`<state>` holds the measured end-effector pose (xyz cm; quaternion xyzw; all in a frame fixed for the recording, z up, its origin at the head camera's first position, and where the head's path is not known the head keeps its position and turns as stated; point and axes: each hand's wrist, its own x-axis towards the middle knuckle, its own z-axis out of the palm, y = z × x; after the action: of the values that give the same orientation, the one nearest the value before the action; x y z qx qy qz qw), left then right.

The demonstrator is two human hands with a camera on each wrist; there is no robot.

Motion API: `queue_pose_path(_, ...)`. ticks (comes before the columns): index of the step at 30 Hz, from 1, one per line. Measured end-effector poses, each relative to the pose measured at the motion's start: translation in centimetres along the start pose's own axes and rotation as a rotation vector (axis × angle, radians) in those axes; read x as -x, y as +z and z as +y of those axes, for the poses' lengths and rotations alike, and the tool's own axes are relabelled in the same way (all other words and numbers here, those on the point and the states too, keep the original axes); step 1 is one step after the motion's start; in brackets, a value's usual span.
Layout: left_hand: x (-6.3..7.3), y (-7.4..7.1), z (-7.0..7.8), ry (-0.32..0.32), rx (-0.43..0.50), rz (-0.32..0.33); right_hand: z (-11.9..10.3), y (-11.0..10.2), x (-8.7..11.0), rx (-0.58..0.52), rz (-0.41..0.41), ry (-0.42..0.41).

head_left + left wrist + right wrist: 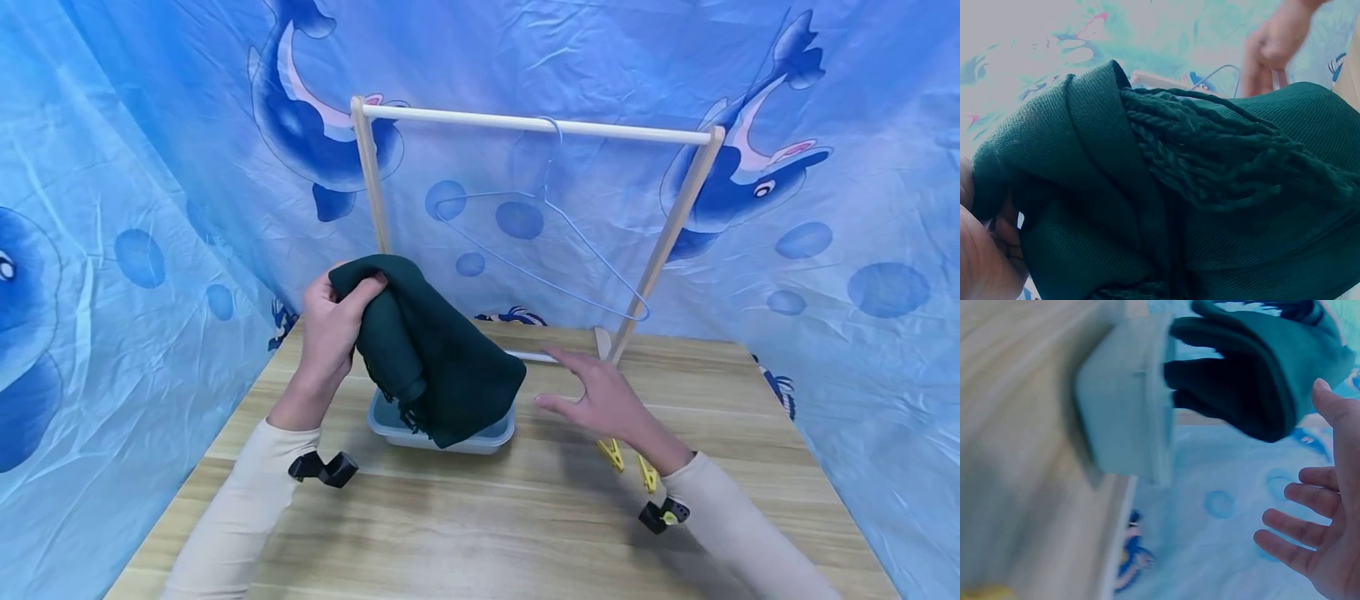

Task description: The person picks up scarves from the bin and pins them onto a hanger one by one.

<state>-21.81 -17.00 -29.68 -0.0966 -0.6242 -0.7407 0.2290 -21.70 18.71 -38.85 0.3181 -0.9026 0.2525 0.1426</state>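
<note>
A dark green fringed scarf [457, 358] hangs folded from my left hand [333, 321], which pinches its upper edge between thumb and fingers. In the left wrist view the scarf's twisted fringe [1210, 150] shows close up. Below the cloth stands a light blue plastic basin [450, 442], partly hidden by it. To the right of the scarf, my right hand [600, 396] is spread with nothing in its grasp. The right wrist view shows its fingers [1297, 528] extended and apart, with the thumb close to the cloth; whether they touch I cannot tell.
Behind the basin rises a wooden rack with a white rail [480, 119]. A light blue wire hanger [555, 200] hangs from that rail. Yellow clothespins [611, 454] lie on the wooden table [465, 533] under my right forearm. A blue dolphin-print curtain [465, 50] surrounds the table.
</note>
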Motion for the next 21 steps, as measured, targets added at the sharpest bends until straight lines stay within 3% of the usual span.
queue_pose_path(9, 0.3, 0.2, 0.1, 0.014, 0.036, -0.012, -2.3, -6.7, -2.6, -0.091, 0.147, -0.086)
queue_pose_path(13, 0.5, 0.4, 0.0, 0.017, 0.046, -0.016, -2.7, -8.9, -3.9, -0.058, 0.243, -0.109)
queue_pose_path(21, 0.9, 1.0, -0.3, 0.023, 0.042, -0.049, -2.0, -12.0, -6.0, -0.021, 0.354, -0.007)
